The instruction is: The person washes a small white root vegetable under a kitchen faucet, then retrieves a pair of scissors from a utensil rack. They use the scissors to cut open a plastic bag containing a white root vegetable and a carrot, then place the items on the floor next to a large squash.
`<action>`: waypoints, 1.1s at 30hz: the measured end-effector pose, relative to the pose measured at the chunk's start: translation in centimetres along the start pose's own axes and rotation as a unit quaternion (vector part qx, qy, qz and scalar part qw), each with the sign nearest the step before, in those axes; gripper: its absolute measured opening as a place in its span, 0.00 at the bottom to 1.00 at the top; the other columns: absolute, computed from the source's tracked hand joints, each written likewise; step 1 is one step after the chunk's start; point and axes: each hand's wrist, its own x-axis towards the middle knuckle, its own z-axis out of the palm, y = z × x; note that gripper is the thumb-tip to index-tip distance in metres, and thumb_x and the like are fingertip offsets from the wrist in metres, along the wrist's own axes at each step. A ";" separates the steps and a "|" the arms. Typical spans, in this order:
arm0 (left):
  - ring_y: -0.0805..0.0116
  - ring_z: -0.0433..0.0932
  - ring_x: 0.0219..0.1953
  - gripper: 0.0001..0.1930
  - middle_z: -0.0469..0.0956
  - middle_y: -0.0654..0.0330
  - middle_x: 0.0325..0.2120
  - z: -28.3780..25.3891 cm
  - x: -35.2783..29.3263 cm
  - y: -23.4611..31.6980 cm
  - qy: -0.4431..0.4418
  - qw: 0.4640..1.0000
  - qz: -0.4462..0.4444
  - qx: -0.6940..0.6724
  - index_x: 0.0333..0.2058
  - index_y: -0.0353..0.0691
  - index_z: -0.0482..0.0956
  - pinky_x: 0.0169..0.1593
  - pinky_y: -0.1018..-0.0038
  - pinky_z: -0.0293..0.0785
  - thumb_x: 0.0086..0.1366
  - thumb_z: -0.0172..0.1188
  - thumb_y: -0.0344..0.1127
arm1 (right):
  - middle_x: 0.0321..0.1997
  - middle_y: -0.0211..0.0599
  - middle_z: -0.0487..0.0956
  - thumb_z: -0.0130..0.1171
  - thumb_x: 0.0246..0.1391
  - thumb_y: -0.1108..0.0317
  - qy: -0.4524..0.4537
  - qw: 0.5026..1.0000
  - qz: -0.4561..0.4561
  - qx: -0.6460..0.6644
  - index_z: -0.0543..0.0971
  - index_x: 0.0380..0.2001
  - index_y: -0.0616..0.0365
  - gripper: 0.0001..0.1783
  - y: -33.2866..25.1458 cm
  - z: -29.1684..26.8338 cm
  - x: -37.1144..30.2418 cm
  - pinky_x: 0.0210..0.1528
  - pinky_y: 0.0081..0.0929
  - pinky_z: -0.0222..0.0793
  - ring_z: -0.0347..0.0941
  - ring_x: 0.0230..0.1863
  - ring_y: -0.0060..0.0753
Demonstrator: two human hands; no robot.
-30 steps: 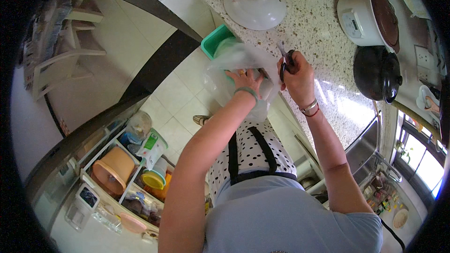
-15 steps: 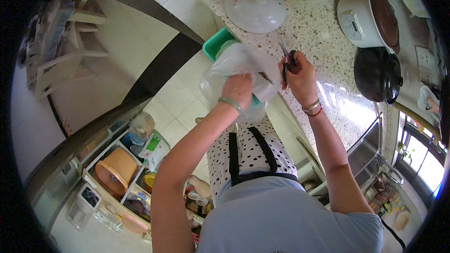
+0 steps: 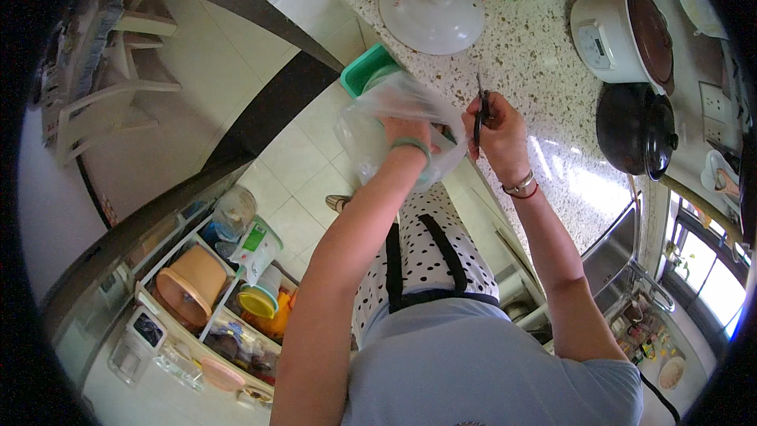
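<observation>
My left hand reaches down into a thin, clear plastic bag, and its fingers are hidden by the film. Something dark shows in the bag beside the wrist, too covered to name. In my right hand is a pair of black-handled scissors, held at the counter's edge just right of the bag, with the blades pointing away from me. The bag hangs in front of my polka-dot apron, and a green plastic bin stands right behind it.
On the speckled countertop lie a white lid, a white cooker with a brown lid and a black pot. A sink is at the right. Storage shelving with tubs stands at the lower left.
My left hand has gone deeper into the bag, its wrist shifting to the right. The scissors have turned more upright in my right hand.
</observation>
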 end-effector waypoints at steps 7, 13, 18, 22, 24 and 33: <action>0.54 0.45 0.65 0.32 0.47 0.58 0.64 0.9 0.6 1.4 -0.079 0.994 -0.040 0.061 0.63 0.46 0.49 0.59 0.37 0.42 0.63 0.44 0.49 | 0.18 0.29 0.71 0.53 0.50 0.78 -0.020 1.000 -0.012 -0.017 0.68 0.28 0.61 0.04 -0.4 0.1 -0.2 0.12 0.18 0.58 0.64 0.12 0.18; 0.51 0.58 0.59 0.37 0.63 0.49 0.55 -0.9 -0.9 -1.8 0.009 0.992 0.077 -0.096 0.56 0.40 0.61 0.60 0.52 0.50 0.50 0.61 0.49 | 0.16 0.28 0.70 0.56 0.50 0.76 -0.007 1.000 -0.015 -0.015 0.68 0.28 0.62 0.06 0.4 -0.7 0.6 0.12 0.18 0.58 0.64 0.12 0.18; 0.56 0.70 0.49 0.22 0.72 0.52 0.44 -3.5 -3.1 -5.5 0.069 0.932 0.131 -0.332 0.49 0.49 0.70 0.54 0.58 0.60 0.54 0.59 0.40 | 0.17 0.29 0.70 0.57 0.50 0.75 -0.045 0.999 -0.006 -0.029 0.68 0.28 0.62 0.07 -0.1 -0.9 0.8 0.12 0.19 0.58 0.64 0.11 0.18; 0.59 0.74 0.38 0.12 0.74 0.57 0.32 -6.2 -7.6 -6.9 0.150 0.949 0.226 -0.162 0.38 0.48 0.76 0.43 0.62 0.67 0.53 0.55 0.35 | 0.17 0.29 0.70 0.57 0.50 0.75 -0.028 0.999 0.013 -0.013 0.69 0.29 0.62 0.07 -0.3 -1.3 0.5 0.12 0.18 0.58 0.64 0.12 0.18; 0.61 0.74 0.34 0.11 0.73 0.62 0.27 -5.6 -9.0 -6.6 0.116 0.967 0.210 -0.083 0.37 0.51 0.77 0.39 0.63 0.68 0.53 0.57 0.36 | 0.18 0.29 0.70 0.57 0.49 0.75 -0.026 0.999 0.030 -0.029 0.69 0.29 0.62 0.07 -0.5 -1.2 0.4 0.12 0.19 0.58 0.64 0.12 0.18; 0.53 0.74 0.35 0.14 0.75 0.51 0.31 -1.1 -3.7 -0.6 0.168 0.954 0.118 -0.219 0.38 0.38 0.72 0.36 0.62 0.73 0.57 0.56 0.40 | 0.18 0.28 0.70 0.58 0.50 0.74 -0.036 0.996 -0.020 -0.075 0.70 0.29 0.63 0.07 -0.7 -0.5 -0.3 0.15 0.16 0.59 0.64 0.14 0.16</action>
